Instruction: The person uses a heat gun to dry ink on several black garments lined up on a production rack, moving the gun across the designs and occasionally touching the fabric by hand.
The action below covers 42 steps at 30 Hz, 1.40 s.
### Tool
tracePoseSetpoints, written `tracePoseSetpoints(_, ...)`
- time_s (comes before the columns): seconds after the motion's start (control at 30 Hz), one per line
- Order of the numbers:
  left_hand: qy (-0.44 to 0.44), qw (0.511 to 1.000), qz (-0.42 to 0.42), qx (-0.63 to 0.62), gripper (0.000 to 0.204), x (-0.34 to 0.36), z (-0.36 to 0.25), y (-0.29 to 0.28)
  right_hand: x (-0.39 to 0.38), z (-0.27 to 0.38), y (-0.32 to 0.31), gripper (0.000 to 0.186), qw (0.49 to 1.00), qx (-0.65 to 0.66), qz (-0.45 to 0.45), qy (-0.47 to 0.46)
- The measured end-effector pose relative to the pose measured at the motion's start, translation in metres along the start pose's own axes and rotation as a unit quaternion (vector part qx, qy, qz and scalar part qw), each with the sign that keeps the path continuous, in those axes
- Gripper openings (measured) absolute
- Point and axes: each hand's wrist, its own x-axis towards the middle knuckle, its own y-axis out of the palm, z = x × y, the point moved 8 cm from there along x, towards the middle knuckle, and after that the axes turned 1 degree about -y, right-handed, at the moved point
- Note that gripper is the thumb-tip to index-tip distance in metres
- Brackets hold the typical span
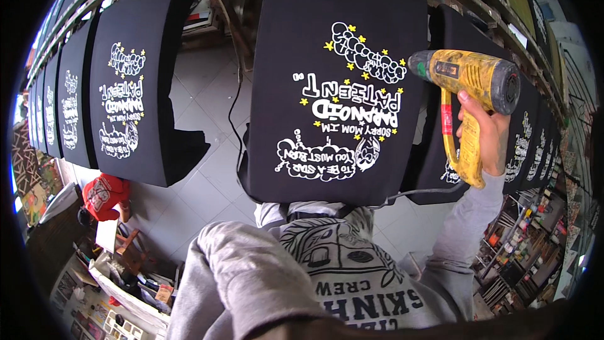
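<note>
My right hand (487, 135) is closed around the grip of a yellow heat gun (475, 75) with a worn black rear end. Its dark nozzle points left, over the right edge of a black T-shirt (340, 0) stretched flat in front of me. White lettering and cloud shapes with small yellow stars make up the print (358, 113) on that shirt, upside down from where I stand. A grey cord runs from the gun across the shirt's near edge. My left arm (251, 271) is bent up in a grey sleeve; its hand is out of view.
More black printed shirts (132, 25) hang in rows left and right. A dark cable (234, 101) dangles left of the middle shirt. At the lower left, a person in a red shirt (106, 196) is near a cluttered table (119, 289). Shelves with many items (516, 252) stand at right.
</note>
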Motion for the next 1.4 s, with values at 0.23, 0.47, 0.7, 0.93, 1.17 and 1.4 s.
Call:
tracePoseSetpoints(0.23,-0.028,1.0,-0.006,-0.006,0.03,-0.003,0.007,-0.006,0.0,-0.001,0.005,0.036,0.999,-0.006,0.052,-0.007)
tracePoseSetpoints(0.47,-0.047,0.998,-0.013,-0.026,0.032,-0.004,0.012,-0.004,0.003,0.003,-0.001,0.031,1.0,0.003,0.026,-0.012)
tracePoseSetpoints(0.7,-0.055,0.998,-0.017,-0.037,0.034,-0.009,0.012,-0.007,0.004,0.0,0.0,0.035,0.999,-0.004,0.026,-0.018)
tracePoseSetpoints(0.93,-0.065,0.997,-0.013,-0.046,0.036,-0.01,0.014,-0.006,0.0,0.0,0.0,0.03,0.999,-0.004,0.044,-0.006)
tracePoseSetpoints(1.17,-0.073,0.996,-0.014,-0.051,0.038,-0.016,0.016,-0.005,0.002,0.002,-0.001,0.033,0.999,-0.008,0.031,-0.021)
tracePoseSetpoints(1.4,-0.077,0.996,-0.009,-0.054,0.041,-0.02,0.011,-0.006,0.001,0.005,0.004,0.032,0.999,0.005,0.029,-0.022)
